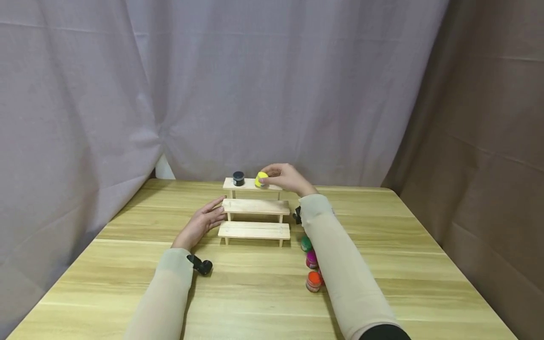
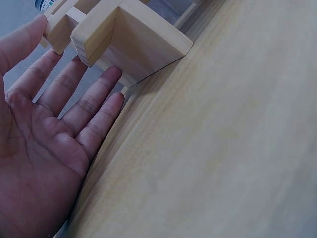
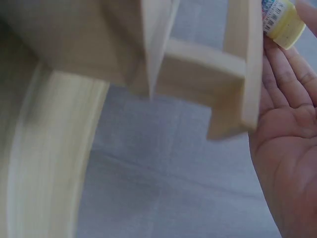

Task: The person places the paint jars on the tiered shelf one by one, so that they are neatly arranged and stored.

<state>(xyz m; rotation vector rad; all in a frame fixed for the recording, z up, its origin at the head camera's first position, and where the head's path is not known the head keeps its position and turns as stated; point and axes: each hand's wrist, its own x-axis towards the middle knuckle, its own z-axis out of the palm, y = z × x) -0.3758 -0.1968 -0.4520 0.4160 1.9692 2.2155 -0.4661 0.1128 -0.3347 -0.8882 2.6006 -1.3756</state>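
Observation:
A three-tier wooden stand (image 1: 256, 206) stands on the table. My right hand (image 1: 291, 178) pinches a small yellow paint jar (image 1: 261, 180) at the top tier, right of a black-lidded jar (image 1: 238, 178). The yellow jar tilts slightly; whether its base touches the board I cannot tell. In the right wrist view, the yellow jar (image 3: 285, 27) shows a printed label near the fingers. My left hand (image 1: 202, 223) is at the stand's left side, its fingers extended. The left wrist view shows those fingertips (image 2: 113, 74) against or very near the wooden end pieces (image 2: 99, 34).
Right of the stand, jars with green (image 1: 306, 243), magenta (image 1: 312, 258) and orange-red (image 1: 314, 279) lids form a row, partly behind the right sleeve (image 1: 348, 264). A grey curtain (image 1: 272, 94) hangs behind the wooden table (image 1: 250, 302).

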